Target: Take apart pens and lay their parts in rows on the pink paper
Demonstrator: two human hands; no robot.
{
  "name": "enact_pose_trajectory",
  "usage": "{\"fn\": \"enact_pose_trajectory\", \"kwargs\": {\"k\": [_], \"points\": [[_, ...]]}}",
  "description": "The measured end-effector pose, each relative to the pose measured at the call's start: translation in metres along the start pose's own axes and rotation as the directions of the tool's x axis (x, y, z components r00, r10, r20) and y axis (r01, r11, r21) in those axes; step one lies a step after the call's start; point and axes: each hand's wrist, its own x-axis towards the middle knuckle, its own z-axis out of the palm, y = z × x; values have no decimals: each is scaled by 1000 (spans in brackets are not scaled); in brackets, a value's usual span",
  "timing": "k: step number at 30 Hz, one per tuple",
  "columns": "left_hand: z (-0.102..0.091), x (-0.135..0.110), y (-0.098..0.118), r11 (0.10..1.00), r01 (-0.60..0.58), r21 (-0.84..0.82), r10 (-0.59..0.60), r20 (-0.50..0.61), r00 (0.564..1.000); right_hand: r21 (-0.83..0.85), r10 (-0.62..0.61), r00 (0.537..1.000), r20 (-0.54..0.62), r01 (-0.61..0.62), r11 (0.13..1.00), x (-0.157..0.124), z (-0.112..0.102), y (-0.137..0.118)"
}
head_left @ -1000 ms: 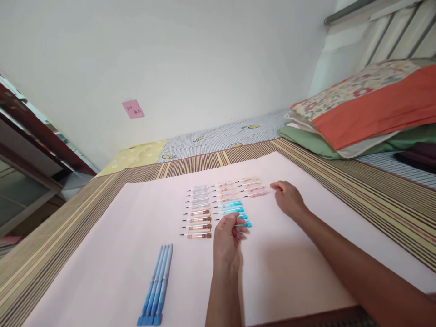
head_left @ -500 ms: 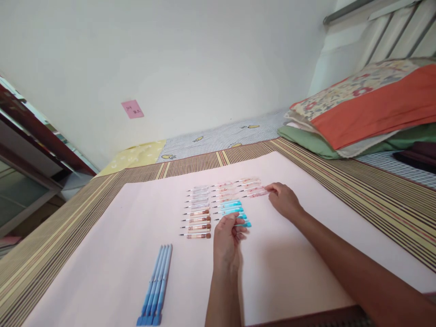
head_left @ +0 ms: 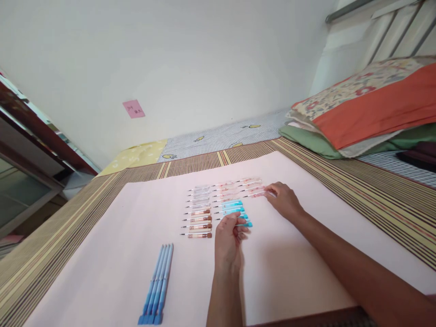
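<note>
Short pencils with dark pointed tips lie in neat columns on a pale pink sheet. At the left column are clear pencils above brown-ended pencils. Pink-patterned pencils lie above turquoise pencils in the middle. My right hand has its fingers closed at the blunt end of the lowest pink pencil in the right column. Loosely curled with fingers apart, my left hand hovers over the turquoise pencils, partly hiding them; nothing shows in it.
Several long blue pens lie side by side at the lower left of the sheet. Beneath is a striped mat. Folded bedding with an orange pillow is piled at the right. A pink note sticks to the wall.
My right hand stays at the lowest pink pencil in the right column, with its fingertips slightly shifted. My left hand is nearly still; the view has moved very slightly.
</note>
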Motion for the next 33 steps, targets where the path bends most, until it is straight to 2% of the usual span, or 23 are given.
{"fn": "enact_pose_trajectory", "kwargs": {"k": [11,14,17,22,24,27,30,31,33], "points": [[0,-1,0,1000,8,-5,-8,2,1000,-64,5,1000,1,-5,998,-2,1,-2],[-1,0,0,1000,5,-4,-5,4,1000,-53,7,1000,-30,-8,999,-2,1,-2],[-1,1,0,1000,7,-3,-7,7,1000,-26,-40,996,-79,38,999,-1,1,-3],[-1,2,0,1000,9,-5,-9,9,1000,58,-83,991,-103,89,994,-8,-11,-24],[0,2,1,1000,8,-5,-8,7,1000,160,-88,995,-37,93,983,-19,-22,-41],[-1,3,1,1000,0,-8,0,-1,1000,311,-102,980,172,44,949,-46,-43,-69],[-3,4,0,1000,-8,-4,8,4,1000,359,-164,910,382,17,933,-79,-61,-88],[-3,4,-1,1000,-10,-3,10,7,1000,352,-177,890,421,19,936,-88,-66,-90],[-4,4,-3,1000,-11,-5,11,13,1000,321,-174,889,424,32,947,-100,-70,-87]]}}
